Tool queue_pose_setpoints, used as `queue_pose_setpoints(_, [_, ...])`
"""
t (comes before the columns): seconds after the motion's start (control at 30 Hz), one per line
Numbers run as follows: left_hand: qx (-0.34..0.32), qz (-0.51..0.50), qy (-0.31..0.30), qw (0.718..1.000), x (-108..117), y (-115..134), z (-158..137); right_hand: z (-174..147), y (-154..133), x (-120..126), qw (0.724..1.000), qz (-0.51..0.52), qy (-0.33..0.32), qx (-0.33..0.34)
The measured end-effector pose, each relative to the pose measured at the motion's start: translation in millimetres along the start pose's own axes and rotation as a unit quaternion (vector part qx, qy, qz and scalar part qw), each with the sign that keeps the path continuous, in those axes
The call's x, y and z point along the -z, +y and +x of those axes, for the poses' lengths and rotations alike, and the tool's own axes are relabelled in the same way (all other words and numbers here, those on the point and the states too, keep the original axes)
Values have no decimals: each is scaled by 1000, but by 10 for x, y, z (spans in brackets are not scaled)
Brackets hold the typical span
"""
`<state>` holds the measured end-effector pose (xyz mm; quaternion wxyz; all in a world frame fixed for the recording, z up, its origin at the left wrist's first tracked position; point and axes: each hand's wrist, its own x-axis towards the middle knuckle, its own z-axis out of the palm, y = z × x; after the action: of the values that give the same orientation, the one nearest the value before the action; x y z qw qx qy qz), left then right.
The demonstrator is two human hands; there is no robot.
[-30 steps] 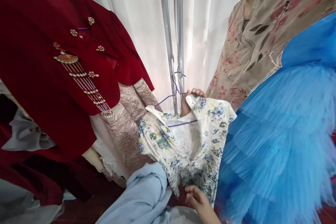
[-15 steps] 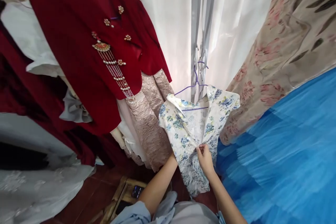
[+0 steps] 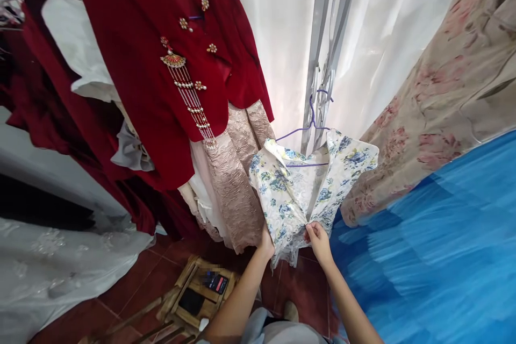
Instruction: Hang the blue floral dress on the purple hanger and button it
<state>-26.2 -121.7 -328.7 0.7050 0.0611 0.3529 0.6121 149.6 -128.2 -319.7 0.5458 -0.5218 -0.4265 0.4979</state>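
A white short-sleeved blouse [image 3: 282,209] with blue flowers and an open collar hangs on a thin purple hanger [image 3: 313,115]. My right hand [image 3: 319,241] pinches its front edge between thumb and fingers, below the V of the neckline. At the blouse's left side is my left hand [image 3: 266,244], touching the cloth. Its fingers go behind the fabric and are hidden. The hanger's hook is up at a grey metal upright [image 3: 318,27] in front of the white curtain.
On the left hang a dark red jacket [image 3: 145,64] with beaded ornaments and a pink brocade skirt [image 3: 237,193]. A beige floral dress [image 3: 427,102] and blue ruffled tulle [image 3: 435,247] are on the right. Below, a wooden stool [image 3: 189,263] carries a phone [image 3: 215,282] and a dark flat object.
My view has shifted, showing more of the stool. More of my left hand now shows at the blouse's side. The lower hem sits higher; my right hand still pinches the front edge.
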Motion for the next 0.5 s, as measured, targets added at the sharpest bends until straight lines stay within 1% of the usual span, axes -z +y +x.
queue_pose_setpoints(0.03, [-83, 46, 59, 994, 34, 25, -37, -42, -9, -9, 999, 29, 1, -16])
queue_pose_setpoints(0.07, [-180, 112, 119, 970, 75, 35, -83, -88, -19, -25, 998, 53, 2, -35])
queue_pose_setpoints(0.1, [-272, 196, 157, 929, 117, 26, -136, -137, -30, -49, 996, 71, 1, -55])
queue_pose_setpoints(0.13, [-341, 289, 157, 881, 157, -2, -193, -187, -43, -81, 994, 83, -3, -75])
queue_pose_setpoints(0.17, [-378, 386, 121, 833, 188, -48, -246, -234, -59, -122, 992, 91, -11, -92])
queue_pose_setpoints(0.2, [-383, 473, 59, 791, 206, -108, -290, -276, -77, -170, 990, 95, -23, -104])
queue_pose_setpoints(0.23, [-367, 540, -7, 757, 209, -175, -320, -311, -97, -222, 988, 97, -37, -111])
queue_pose_setpoints(0.27, [-342, 585, -62, 733, 199, -240, -332, -337, -119, -275, 988, 96, -51, -112])
queue_pose_setpoints(0.3, [-322, 609, -90, 719, 179, -296, -328, -353, -140, -326, 987, 93, -65, -112])
queue_pose_setpoints(0.33, [-312, 619, -95, 714, 151, -334, -307, -358, -161, -371, 987, 86, -78, -113])
queue_pose_setpoints(0.4, [-311, 625, -86, 711, 92, -347, -236, -336, -206, -442, 986, 69, -91, -120])
queue_pose_setpoints(0.43, [-315, 628, -88, 706, 65, -325, -194, -309, -236, -466, 986, 64, -87, -126])
queue_pose_setpoints(0.5, [-320, 643, -108, 688, 22, -252, -115, -221, -336, -501, 988, 63, -61, -127])
